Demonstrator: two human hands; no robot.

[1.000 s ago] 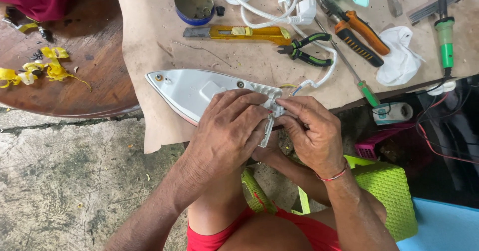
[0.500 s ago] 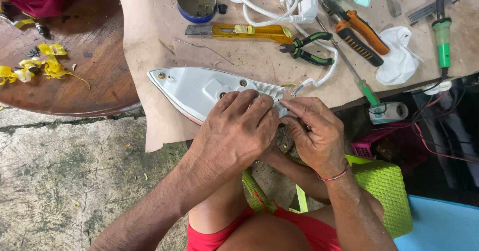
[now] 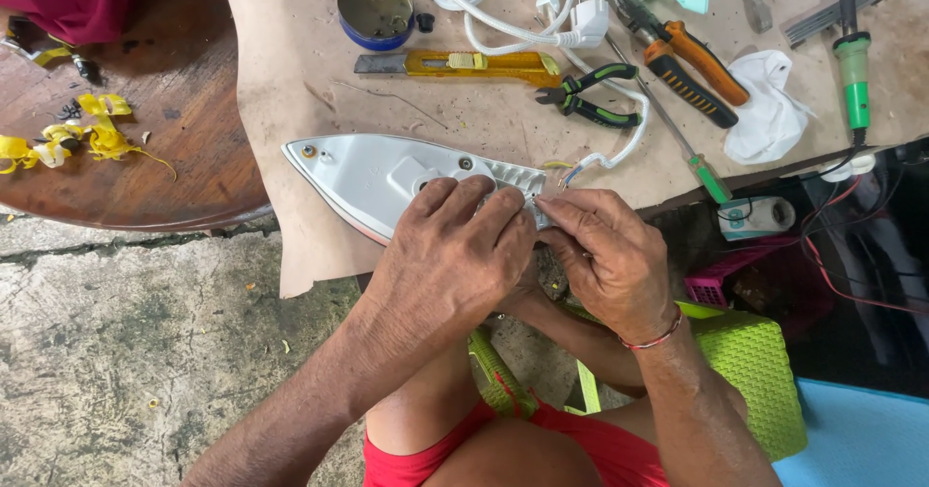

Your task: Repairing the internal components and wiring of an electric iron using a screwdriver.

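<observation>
Paper-covered bench (image 3: pixel 290 81), tools far: left hand (image 3: pixel 450 255) clasps the iron (image 3: pixel 377 177); right hand (image 3: pixel 610 260) fingers pinch its rear wiring, seemingly mid-refit, needing fine grip.

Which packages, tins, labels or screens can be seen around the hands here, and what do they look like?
No screens or signs show.
Round tin: top of the bench, open, blue wall, dull brassy inside.
Small white box: below the bench edge at right, with a teal patch on its face that may be a label; too small to tell.
Both hands hold the white iron shell, which shows no label.
</observation>
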